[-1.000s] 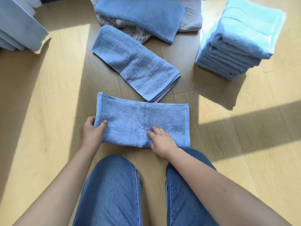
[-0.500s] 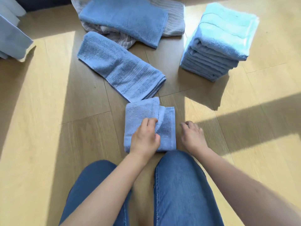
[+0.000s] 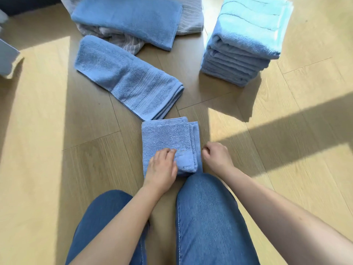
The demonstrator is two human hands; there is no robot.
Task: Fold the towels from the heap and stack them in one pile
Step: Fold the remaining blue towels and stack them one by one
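Down on the wooden floor (image 3: 286, 115), the small folded towel (image 3: 168, 136) lay just in front of the person's knees. The left hand (image 3: 162, 167) rested palm-down on its near corner, arm reaching forward between the legs, fingers (image 3: 168, 152) nearly straight and pressing the cloth flat, gripping nothing. The right hand (image 3: 216, 157) sat just beside the towel's right edge, knuckles up, fingers curled under and holding nothing. The stacked pile (image 3: 242, 54) stood well apart, far right.

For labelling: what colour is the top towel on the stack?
Top towel: light aqua, thin wavy lines; head view.
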